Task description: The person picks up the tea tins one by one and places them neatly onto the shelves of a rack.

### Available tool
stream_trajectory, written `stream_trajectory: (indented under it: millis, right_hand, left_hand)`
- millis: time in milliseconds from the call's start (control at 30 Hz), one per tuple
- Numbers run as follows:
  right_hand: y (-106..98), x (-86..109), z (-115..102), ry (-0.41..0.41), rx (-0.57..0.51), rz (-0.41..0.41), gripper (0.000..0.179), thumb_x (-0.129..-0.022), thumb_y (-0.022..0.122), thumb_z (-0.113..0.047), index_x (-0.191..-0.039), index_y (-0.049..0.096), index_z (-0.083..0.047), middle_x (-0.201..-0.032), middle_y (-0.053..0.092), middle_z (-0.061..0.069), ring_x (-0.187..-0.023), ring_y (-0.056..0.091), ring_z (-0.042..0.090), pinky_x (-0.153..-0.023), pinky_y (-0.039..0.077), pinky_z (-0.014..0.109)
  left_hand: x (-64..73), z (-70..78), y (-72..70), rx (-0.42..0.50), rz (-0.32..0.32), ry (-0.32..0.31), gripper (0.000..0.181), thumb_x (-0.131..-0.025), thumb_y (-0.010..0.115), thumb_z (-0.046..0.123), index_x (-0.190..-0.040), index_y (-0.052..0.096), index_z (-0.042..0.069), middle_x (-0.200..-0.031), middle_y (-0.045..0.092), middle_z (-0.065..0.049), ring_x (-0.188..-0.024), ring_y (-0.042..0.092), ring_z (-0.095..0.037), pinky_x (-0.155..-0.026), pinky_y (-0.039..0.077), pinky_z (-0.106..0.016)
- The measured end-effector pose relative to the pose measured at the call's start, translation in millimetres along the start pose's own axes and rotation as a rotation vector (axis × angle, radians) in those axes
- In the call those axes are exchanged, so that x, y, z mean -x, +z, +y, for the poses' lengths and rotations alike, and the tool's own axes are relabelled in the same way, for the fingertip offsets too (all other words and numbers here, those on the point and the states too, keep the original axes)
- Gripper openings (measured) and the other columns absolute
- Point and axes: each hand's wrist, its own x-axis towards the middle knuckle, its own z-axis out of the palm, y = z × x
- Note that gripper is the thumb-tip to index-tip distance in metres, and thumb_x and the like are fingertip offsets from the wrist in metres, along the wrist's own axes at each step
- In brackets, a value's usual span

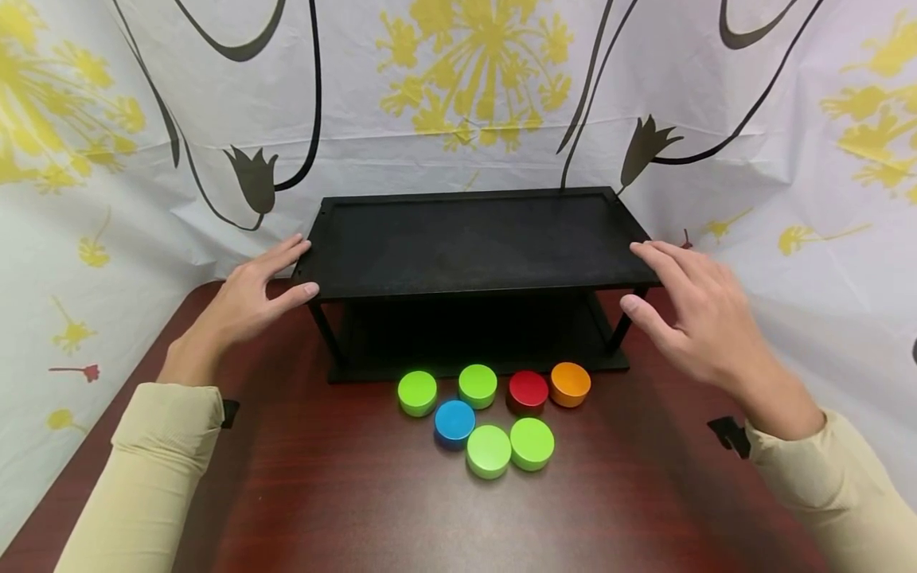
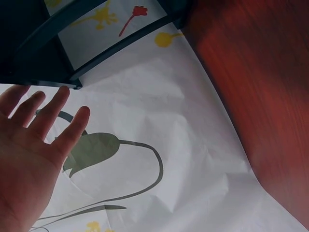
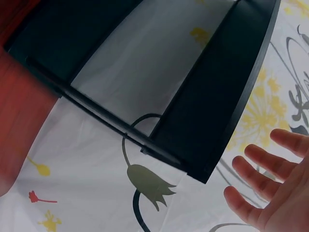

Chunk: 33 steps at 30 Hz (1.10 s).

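The black shelf point(image 1: 473, 247) stands at the back of the table point(image 1: 358, 509), its lower tier in shadow. Left hand point(image 1: 247, 298) and right hand point(image 1: 698, 314) flank its top ends — fingers spread, gripping nothing. In front lie seven discs — four green, one blue point(image 1: 454, 421), one red point(image 1: 528, 390), one orange point(image 1: 570, 383).

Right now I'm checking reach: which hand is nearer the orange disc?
Right. The right hand hovers at the black shelf's right end, above and right of the orange disc; the left hand is at the far left end.
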Motion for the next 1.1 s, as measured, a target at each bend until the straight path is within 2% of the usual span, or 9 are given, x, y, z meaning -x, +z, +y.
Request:
stream_trajectory:
  millis: [233,433,633,733,933,1100]
  right_hand:
    - [3,7.1,-9,-0.017,0.000,-0.019,0.060,-0.091,0.066,-0.037,-0.145,0.053,-0.012,-0.141,0.053,0.016,-0.128,0.046,0.040,-0.099,0.034,0.061]
    - [8,14.4,-11,-0.042,-0.001,-0.003,0.059,-0.090,0.064,-0.038,-0.142,0.056,-0.011,-0.137,0.056,0.016,-0.123,0.050,0.038,-0.093,0.037,0.057]
    - [16,19.8,-11,-0.090,-0.007,0.054,0.060,-0.094,0.054,-0.050,-0.135,0.061,-0.008,-0.129,0.060,0.016,-0.118,0.052,0.038,-0.091,0.038,0.056]
    - [19,22.7,-14,-0.108,0.004,0.054,0.061,-0.095,0.050,-0.053,-0.133,0.062,-0.007,-0.128,0.060,0.016,-0.117,0.052,0.038,-0.090,0.038,0.056]
    - [23,28.4,-18,-0.105,0.011,0.006,0.057,-0.093,0.055,-0.047,-0.135,0.061,-0.008,-0.131,0.059,0.014,-0.117,0.053,0.037,-0.091,0.039,0.054]
    - [28,32.5,-20,-0.087,-0.004,-0.035,0.055,-0.090,0.062,-0.038,-0.137,0.060,-0.010,-0.132,0.059,0.012,-0.116,0.054,0.035,-0.091,0.039,0.053]
  left_hand:
    - [0.3,1.0,1.8,0.010,0.020,0.017,0.067,-0.093,0.065,0.039,-0.153,0.043,0.019,-0.160,0.034,-0.001,-0.145,0.031,-0.029,-0.114,0.026,-0.057]
    - [0.3,1.7,3.2,0.019,0.033,0.028,0.065,-0.093,0.066,0.038,-0.152,0.045,0.020,-0.159,0.036,-0.002,-0.145,0.033,-0.029,-0.114,0.027,-0.056]
    - [0.5,1.4,4.1,0.025,0.039,0.036,0.063,-0.093,0.066,0.037,-0.151,0.047,0.019,-0.158,0.037,0.000,-0.144,0.035,-0.028,-0.114,0.028,-0.055]
    - [0.4,1.1,4.3,0.035,0.036,0.035,0.063,-0.093,0.066,0.036,-0.151,0.047,0.019,-0.158,0.037,0.000,-0.142,0.038,-0.029,-0.113,0.030,-0.054]
    - [0.7,1.2,4.5,0.055,0.034,0.036,0.063,-0.094,0.066,0.033,-0.151,0.046,0.018,-0.158,0.037,0.001,-0.136,0.046,-0.033,-0.108,0.038,-0.055]
    - [1.0,0.8,4.7,0.053,0.040,0.042,0.062,-0.094,0.066,0.032,-0.151,0.047,0.017,-0.158,0.038,0.000,-0.133,0.049,-0.034,-0.106,0.040,-0.054]
